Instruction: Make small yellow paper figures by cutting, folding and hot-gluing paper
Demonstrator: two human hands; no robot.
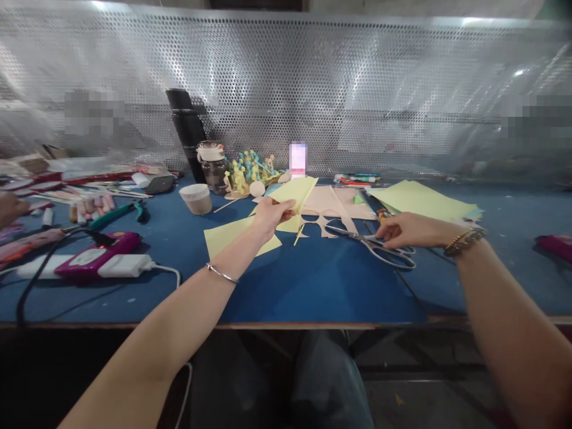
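left hand (272,217) pinches a pale yellow paper cutout (297,193) at center; right hand (409,231) hovers at steel scissors (373,245), grip unclear; peach card cutout (324,205) looks cut, pale yellow sheets (420,199) at right look uncut.

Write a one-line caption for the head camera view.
The left hand holds pale yellow paper while the right hand touches steel scissors on a blue work table.

Two hands (270,217) (411,231), one yellow paper piece (295,193) gripped at centre, one pair of scissors (373,247) at centre right, one pair of green-handled pliers (117,215) at left, one black flask (186,134) and one glass jar (213,168) at upper centre, two magenta devices (96,253) (553,247), at left and far right
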